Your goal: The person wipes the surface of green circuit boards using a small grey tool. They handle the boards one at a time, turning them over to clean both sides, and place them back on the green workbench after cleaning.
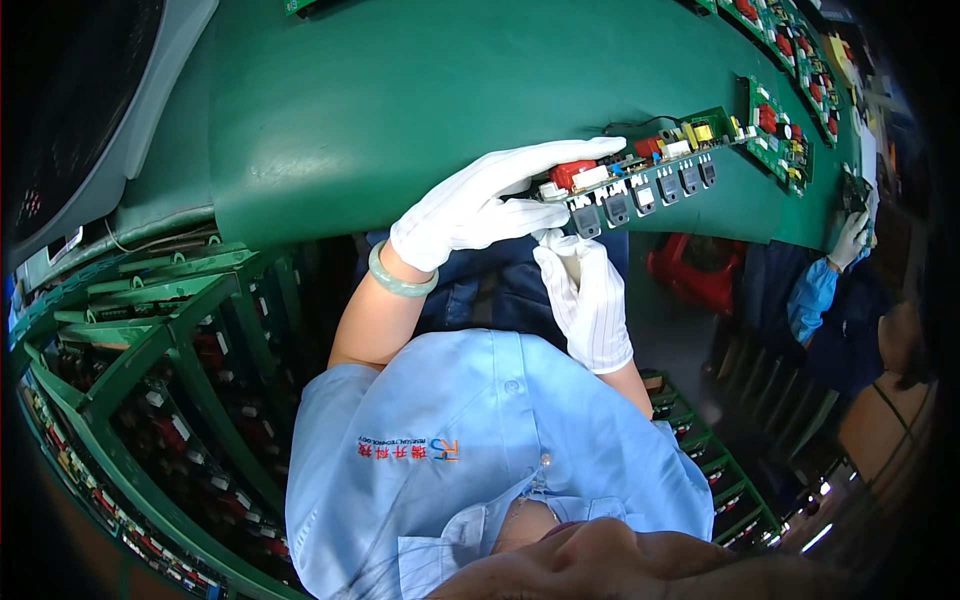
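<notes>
A circuit board [660,152] is held up edge-on over the green table, crowded with red, white and yellow parts. Along its near edge hangs a row of flat black components [641,197] with metal legs. My left hand [480,205], in a white glove, grips the board's left end, fingers stretched along the far side and thumb on the near side. My right hand [592,300], gloved too, has its fingertips pinched together just below the leftmost black component [585,218]. Whatever lies between those fingertips is hidden.
More circuit boards [778,135] lie at the table's [370,90] right. Green racks [150,330] filled with boards stand at left; another rack [722,480] is at lower right. A red stool [697,270] sits below the table edge. A co-worker's gloved hand [850,240] is at far right.
</notes>
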Tool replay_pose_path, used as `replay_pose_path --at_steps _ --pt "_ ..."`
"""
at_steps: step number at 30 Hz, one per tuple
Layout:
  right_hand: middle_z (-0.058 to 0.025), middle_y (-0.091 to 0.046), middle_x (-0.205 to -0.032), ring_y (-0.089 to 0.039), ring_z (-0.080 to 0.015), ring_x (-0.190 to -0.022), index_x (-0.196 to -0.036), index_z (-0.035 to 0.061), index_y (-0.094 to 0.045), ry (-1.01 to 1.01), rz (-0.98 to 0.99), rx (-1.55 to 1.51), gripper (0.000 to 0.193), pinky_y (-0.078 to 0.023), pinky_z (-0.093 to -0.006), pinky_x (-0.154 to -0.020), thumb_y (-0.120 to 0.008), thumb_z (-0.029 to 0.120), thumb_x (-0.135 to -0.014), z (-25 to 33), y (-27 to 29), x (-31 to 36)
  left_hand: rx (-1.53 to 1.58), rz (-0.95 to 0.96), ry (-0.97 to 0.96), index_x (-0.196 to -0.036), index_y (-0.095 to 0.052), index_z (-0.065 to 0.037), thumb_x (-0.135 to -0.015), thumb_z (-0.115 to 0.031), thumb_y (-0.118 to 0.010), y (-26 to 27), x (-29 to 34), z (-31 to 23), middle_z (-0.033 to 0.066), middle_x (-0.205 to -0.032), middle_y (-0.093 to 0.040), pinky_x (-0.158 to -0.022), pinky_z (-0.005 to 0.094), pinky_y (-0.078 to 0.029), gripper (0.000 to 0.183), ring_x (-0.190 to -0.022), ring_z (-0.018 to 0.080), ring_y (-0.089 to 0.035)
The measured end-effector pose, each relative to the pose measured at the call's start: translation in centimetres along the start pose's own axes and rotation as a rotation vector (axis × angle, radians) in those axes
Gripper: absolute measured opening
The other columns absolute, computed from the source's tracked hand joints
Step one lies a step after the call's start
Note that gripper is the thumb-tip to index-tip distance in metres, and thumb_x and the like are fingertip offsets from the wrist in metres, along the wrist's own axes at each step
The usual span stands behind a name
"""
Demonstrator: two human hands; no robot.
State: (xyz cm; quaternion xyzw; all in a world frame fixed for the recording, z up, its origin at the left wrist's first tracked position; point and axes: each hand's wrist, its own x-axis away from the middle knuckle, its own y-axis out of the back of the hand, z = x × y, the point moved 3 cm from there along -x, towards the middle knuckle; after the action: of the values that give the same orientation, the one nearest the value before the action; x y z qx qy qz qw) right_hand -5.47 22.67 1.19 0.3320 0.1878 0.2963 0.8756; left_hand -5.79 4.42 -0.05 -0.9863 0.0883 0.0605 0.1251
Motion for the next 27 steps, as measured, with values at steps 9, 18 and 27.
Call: replay_pose_path --at_steps 9,18,27 --pt "-0.0146 -0.066 -0.089 -0.066 -0.0309 -0.075 -0.098 0.0012 -0.055 -0.036 0.015 0.019 0.016 -0.053 -0.0364 -0.066 -0.067 0.006 -0.087 0.1 0.2 -0.1 -0.028 -0.025 -0.039 -0.142 -0.041 0.006 -0.089 -0.016 -0.061 -0.1 -0.1 -0.1 0.0162 -0.146 -0.044 -0.111 0.0372 -0.033 0.061 -0.131 0.0240 -0.045" --pt "-0.0146 -0.067 -0.090 -0.067 -0.0296 -0.076 -0.096 0.0011 -0.055 -0.152 -0.046 -0.133 0.020 -0.054 -0.0351 -0.067 -0.071 0.007 -0.085 -0.5 0.8 0.0 -0.018 -0.043 -0.041 -0.142 -0.039 0.008 -0.087 -0.031 -0.063 -0.1 -0.2 -0.5 0.0187 -0.146 -0.043 -0.111 0.0372 -0.032 0.071 -0.134 0.0261 -0.043" --pt "-0.0165 -0.065 -0.089 -0.066 -0.0326 -0.075 -0.098 0.0010 -0.057 -0.091 -0.006 0.091 0.018 -0.053 -0.0373 -0.066 -0.069 0.007 -0.086 -0.9 1.9 -0.9 0.021 -0.036 0.039 -0.143 -0.037 0.008 -0.086 -0.037 -0.065 -0.2 -0.1 -0.6 0.0185 -0.146 -0.042 -0.110 0.0357 -0.033 0.078 -0.131 0.0244 -0.045"
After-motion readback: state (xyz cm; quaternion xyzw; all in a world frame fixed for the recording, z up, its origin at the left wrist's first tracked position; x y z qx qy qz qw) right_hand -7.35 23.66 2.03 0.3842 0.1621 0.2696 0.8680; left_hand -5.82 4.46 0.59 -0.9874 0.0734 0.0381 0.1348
